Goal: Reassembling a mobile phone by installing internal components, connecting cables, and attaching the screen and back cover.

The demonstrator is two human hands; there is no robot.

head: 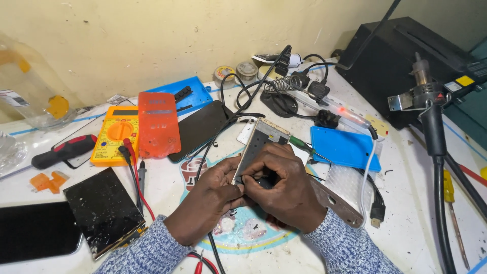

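- Nearest the camera, two sleeves of blue-grey knit are seen at the bottom edge, with the person's hands brought together above a round printed mat (264, 238) on the white table (421, 223).
- The left hand (210, 195) is curled against the lower left edge of an opened phone (257, 144); its fingers are closed on the phone's frame.
- The right hand (286, 182) is laid over the phone's lower end, the fingers pinched narrowly on a thin dark tool (252, 176) that is touching the phone's inside.
- The phone is held tilted at the middle of the table, its upper end pointing towards the wall and its inner side shown.
- A black cable (215, 142) is run under the left hand, from the sockets at the back down to the table's near edge.
- To the left, a cracked dark screen panel (101, 208) is laid flat near the left sleeve, and a yellow multimeter (115, 134) is set further back, touching an orange case (158, 124).
- A black glass panel (200, 129) is placed just beside the orange case.
- To the right, a blue plastic tray (345, 147) is seen near the right hand.
- Farther right, a hot-air handpiece (423, 91) is hung upright in front of a black box (395, 61).
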